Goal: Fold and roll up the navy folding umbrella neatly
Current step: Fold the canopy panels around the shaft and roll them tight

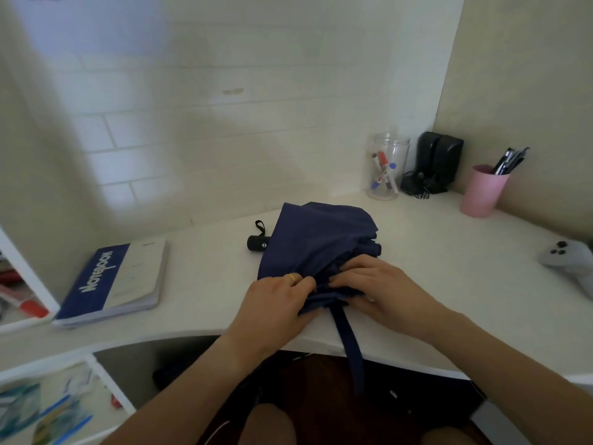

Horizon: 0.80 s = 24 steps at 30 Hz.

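The navy folding umbrella (316,239) lies collapsed on the white desk (208,277), its loose canopy bunched in pleats. Its black handle (256,243) with a wrist loop sticks out to the left at the far end. The navy closing strap (349,342) hangs over the desk's front edge. My left hand (276,303), with a yellow ring, pinches the fabric at the near end. My right hand (375,285) presses and grips the folds just beside it, fingertips nearly touching the left ones.
A blue and white notebook (112,281) lies to the left. At the back right stand a clear jar of markers (386,167), black speakers (438,163) and a pink cup of pens (483,191). A grey game controller (568,261) rests at the right edge.
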Each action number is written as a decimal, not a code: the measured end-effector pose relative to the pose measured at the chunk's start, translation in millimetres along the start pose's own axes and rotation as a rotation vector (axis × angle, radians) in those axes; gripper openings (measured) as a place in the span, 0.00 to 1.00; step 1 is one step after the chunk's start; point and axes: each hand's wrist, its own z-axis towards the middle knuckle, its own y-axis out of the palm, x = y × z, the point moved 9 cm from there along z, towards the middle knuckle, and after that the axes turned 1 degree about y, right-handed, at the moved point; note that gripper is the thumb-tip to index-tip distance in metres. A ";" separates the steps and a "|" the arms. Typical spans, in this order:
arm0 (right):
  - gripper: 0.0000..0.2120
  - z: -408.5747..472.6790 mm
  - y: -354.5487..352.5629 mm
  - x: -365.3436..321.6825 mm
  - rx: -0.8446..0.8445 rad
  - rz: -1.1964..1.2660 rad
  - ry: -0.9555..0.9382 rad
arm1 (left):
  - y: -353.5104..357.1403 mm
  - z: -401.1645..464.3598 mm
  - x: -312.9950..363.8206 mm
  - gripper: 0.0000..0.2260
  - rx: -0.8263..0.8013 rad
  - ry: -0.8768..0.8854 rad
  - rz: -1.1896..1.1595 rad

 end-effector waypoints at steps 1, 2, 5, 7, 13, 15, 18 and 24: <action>0.19 -0.9 -0.6 0.9 -0.023 -0.010 0.001 | -1.0 0.2 -1.2 0.10 0.016 0.006 -0.001; 0.24 -2.7 -0.4 1.9 -0.054 -0.036 -0.006 | -3.4 0.9 -3.3 0.08 0.033 0.003 -0.024; 0.38 -5.8 3.7 0.5 -0.088 -0.241 -0.053 | -12.3 6.8 -11.4 0.08 0.059 -0.034 -0.161; 0.40 -1.5 5.7 -1.6 -0.028 -0.328 -0.066 | -16.1 13.0 -16.4 0.10 0.059 -0.062 -0.237; 0.41 12.2 1.9 -8.1 -0.093 -0.295 -0.163 | -11.5 10.1 -24.9 0.08 0.027 -0.062 -0.227; 0.40 10.0 -0.7 -9.2 -0.127 -0.216 -0.146 | -8.2 4.9 -26.4 0.08 0.039 -0.073 -0.225; 0.43 1.7 2.6 -10.0 -0.184 -0.066 -0.100 | 2.7 -1.1 -23.6 0.09 -0.001 -0.083 -0.226; 0.55 -24.1 22.3 -16.0 -0.346 0.028 -0.047 | 8.2 -15.9 -9.7 0.14 -0.007 0.007 -0.177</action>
